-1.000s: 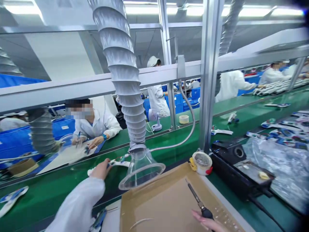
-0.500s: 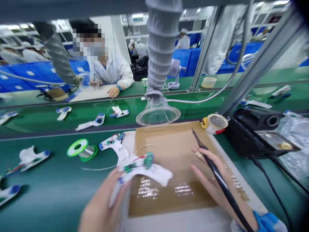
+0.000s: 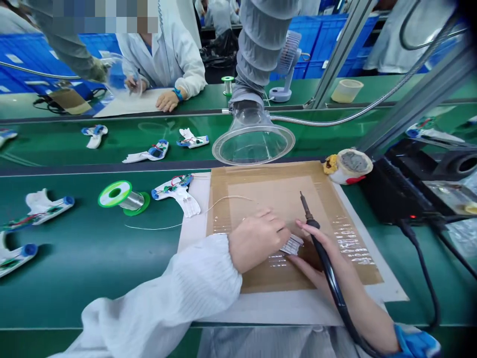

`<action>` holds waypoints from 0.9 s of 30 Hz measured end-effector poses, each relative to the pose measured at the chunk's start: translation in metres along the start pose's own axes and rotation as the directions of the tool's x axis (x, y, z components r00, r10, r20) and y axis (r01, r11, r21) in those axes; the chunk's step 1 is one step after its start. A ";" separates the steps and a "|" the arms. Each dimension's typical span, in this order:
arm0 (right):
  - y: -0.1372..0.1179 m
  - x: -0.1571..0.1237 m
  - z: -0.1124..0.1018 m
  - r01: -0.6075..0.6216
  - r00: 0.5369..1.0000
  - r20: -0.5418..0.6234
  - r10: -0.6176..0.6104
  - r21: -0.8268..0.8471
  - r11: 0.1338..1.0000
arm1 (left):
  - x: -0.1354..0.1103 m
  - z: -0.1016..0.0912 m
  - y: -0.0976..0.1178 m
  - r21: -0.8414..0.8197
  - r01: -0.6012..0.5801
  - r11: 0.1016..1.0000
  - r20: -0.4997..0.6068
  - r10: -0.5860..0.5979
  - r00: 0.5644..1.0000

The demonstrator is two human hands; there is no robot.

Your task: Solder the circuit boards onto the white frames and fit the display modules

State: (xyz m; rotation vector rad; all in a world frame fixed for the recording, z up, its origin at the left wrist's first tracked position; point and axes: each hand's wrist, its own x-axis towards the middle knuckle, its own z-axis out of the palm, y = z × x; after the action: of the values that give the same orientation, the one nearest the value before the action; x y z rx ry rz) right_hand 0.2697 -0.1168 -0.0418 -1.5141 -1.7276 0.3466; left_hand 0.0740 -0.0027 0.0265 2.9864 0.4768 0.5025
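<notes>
a small white fan [image 3: 290, 53] stands near a pale tape roll [image 3: 347, 92], blue crates [image 3: 315, 42] behind them.

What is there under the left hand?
One end of a white piece sticks out beside the left hand, over the brown sheet. Whatever else lies beneath the hand is covered and cannot be seen.

The left arm [image 3: 167, 288] reaches in from the lower left, its loose white sleeve [image 3: 126, 318] gathered at the wrist [image 3: 234, 258]. The left hand [image 3: 258, 239] is held back upward, its fingers [image 3: 282, 232] curled and pointing toward the right hand [image 3: 333, 258]. The bare right forearm [image 3: 372, 313] slants up from the lower right, with a blue-and-white cuff [image 3: 415, 340] below it. Two fingers of the right hand stretch leftward, one above the other, a gap between them. The hands are close together.
</notes>
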 end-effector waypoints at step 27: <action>0.001 0.044 -0.004 -0.107 0.813 -0.521 0.259 0.303 0.947 | -0.046 0.009 -0.038 -0.401 0.183 0.898 -0.410 -0.354 0.841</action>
State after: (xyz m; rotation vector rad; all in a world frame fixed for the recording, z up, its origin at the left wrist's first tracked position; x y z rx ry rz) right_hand 0.2748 -0.0772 -0.0239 -1.4100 -1.0327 0.1910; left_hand 0.0246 0.0182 -0.0007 2.3843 0.7454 1.1618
